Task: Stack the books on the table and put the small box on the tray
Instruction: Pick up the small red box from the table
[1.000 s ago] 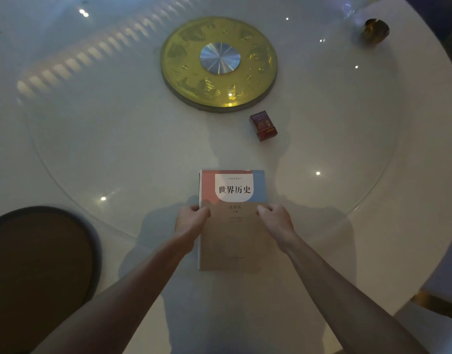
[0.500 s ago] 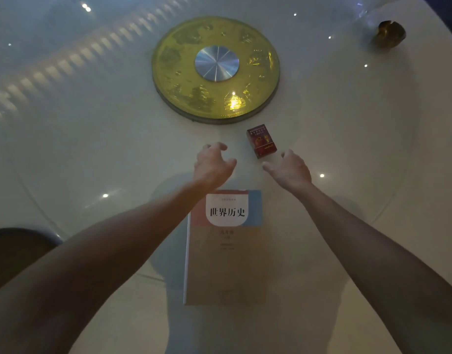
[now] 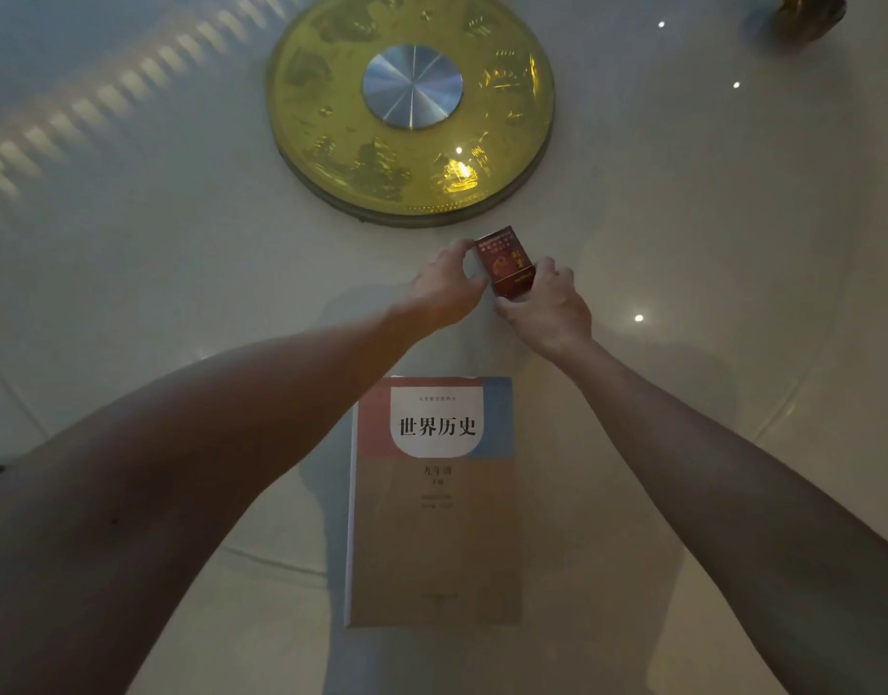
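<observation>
Beyond the tan paperback book [image 3: 434, 499] you have just let go of, your left hand [image 3: 444, 288] and right hand [image 3: 547, 308] now clamp their grip on the small dark-red cardboard box [image 3: 504, 260], ready to lift it off the glossy white tabletop [image 3: 682, 243] toward the unseen tray.

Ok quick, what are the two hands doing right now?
Left hand: closed on the left side of the small red box.
Right hand: closed on the box's right side.

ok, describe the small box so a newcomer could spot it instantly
Start at the round gold disc at the table's centre. Just below its near edge, between the left hand and right hand, sits the small box. It is dark red with gold print, far smaller than the book nearer the person.
</observation>
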Action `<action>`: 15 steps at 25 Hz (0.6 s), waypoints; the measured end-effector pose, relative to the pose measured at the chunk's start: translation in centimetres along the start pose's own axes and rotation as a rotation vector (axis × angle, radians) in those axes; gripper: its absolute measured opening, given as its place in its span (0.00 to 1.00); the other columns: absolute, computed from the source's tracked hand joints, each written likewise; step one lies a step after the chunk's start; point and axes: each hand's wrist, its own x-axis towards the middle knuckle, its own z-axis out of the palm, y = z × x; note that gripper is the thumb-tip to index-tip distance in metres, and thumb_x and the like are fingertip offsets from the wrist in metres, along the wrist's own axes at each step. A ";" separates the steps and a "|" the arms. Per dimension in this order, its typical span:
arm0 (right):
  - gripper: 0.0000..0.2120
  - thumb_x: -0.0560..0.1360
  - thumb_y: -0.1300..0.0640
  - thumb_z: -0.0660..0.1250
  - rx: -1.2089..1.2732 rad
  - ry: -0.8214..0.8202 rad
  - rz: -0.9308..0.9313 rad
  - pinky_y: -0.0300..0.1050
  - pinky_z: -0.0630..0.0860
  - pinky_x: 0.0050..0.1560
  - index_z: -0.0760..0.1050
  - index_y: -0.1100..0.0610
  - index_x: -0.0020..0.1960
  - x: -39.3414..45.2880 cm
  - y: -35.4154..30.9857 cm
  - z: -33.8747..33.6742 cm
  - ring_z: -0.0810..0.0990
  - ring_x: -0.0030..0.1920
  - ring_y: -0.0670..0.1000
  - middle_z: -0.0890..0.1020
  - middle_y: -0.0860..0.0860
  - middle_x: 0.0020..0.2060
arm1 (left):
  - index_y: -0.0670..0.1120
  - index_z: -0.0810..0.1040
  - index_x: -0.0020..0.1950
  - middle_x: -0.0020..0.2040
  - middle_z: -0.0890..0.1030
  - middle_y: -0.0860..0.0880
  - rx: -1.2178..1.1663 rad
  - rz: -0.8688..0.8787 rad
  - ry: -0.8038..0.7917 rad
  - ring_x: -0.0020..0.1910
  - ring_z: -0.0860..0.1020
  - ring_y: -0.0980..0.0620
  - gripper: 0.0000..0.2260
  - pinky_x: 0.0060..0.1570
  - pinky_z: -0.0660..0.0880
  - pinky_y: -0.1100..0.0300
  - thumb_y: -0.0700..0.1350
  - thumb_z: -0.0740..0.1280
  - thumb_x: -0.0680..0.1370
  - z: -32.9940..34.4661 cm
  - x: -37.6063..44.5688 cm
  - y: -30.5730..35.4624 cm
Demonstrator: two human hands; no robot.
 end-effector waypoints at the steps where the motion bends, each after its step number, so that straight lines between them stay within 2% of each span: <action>1: 0.29 0.73 0.44 0.72 0.020 -0.010 -0.015 0.56 0.78 0.55 0.69 0.56 0.68 -0.2 -0.2 -0.1 0.81 0.56 0.62 0.75 0.58 0.60 | 0.49 0.65 0.79 0.75 0.71 0.46 -0.004 0.023 0.003 0.71 0.72 0.46 0.26 0.68 0.70 0.52 0.44 0.64 0.81 -0.2 -0.1 -0.4; 5: 0.27 0.70 0.51 0.72 0.103 -0.102 -0.158 0.53 0.79 0.51 0.71 0.52 0.67 -1.5 -0.7 -1.1 0.81 0.50 0.58 0.80 0.56 0.51 | 0.51 0.65 0.79 0.77 0.68 0.47 0.043 0.102 0.057 0.74 0.69 0.45 0.25 0.72 0.67 0.50 0.43 0.63 0.81 -2.2 -1.1 -2.1; 7: 0.27 0.71 0.55 0.73 0.127 -0.186 -0.232 0.51 0.78 0.50 0.72 0.50 0.69 -2.6 -1.4 -1.8 0.81 0.48 0.56 0.82 0.55 0.50 | 0.50 0.68 0.78 0.75 0.71 0.47 0.045 0.074 0.047 0.73 0.70 0.46 0.23 0.72 0.67 0.50 0.44 0.63 0.81 -3.3 -2.2 -3.1; 9: 0.28 0.71 0.57 0.72 0.147 -0.246 -0.292 0.49 0.78 0.49 0.71 0.47 0.70 -3.5 -2.5 -2.3 0.81 0.46 0.53 0.82 0.53 0.50 | 0.49 0.73 0.74 0.69 0.78 0.47 -0.016 0.025 0.044 0.68 0.76 0.47 0.20 0.68 0.71 0.53 0.46 0.65 0.81 -4.5 -3.5 -4.2; 12: 0.29 0.72 0.62 0.70 0.173 -0.283 -0.342 0.50 0.79 0.49 0.72 0.48 0.72 -5.4 -5.4 -2.1 0.82 0.46 0.55 0.82 0.53 0.49 | 0.47 0.81 0.65 0.59 0.84 0.48 -0.114 -0.016 0.053 0.55 0.81 0.50 0.14 0.53 0.74 0.61 0.45 0.67 0.80 -6.9 -6.5 -6.4; 14: 0.31 0.73 0.65 0.69 0.280 -0.315 -0.299 0.52 0.80 0.48 0.69 0.54 0.75 -6.8 -7.6 -1.5 0.82 0.45 0.56 0.82 0.56 0.49 | 0.47 0.85 0.60 0.52 0.86 0.47 -0.204 -0.061 0.069 0.45 0.80 0.51 0.11 0.45 0.76 0.59 0.45 0.68 0.79 -8.5 -8.9 -8.0; 15: 0.31 0.74 0.66 0.68 0.376 -0.342 -0.255 0.53 0.80 0.47 0.67 0.58 0.76 -7.8 -9.0 -1.0 0.82 0.44 0.56 0.81 0.57 0.49 | 0.46 0.85 0.58 0.50 0.86 0.45 -0.283 -0.099 0.085 0.42 0.80 0.51 0.10 0.45 0.79 0.55 0.45 0.68 0.79 -9.5 -10.4 -9.1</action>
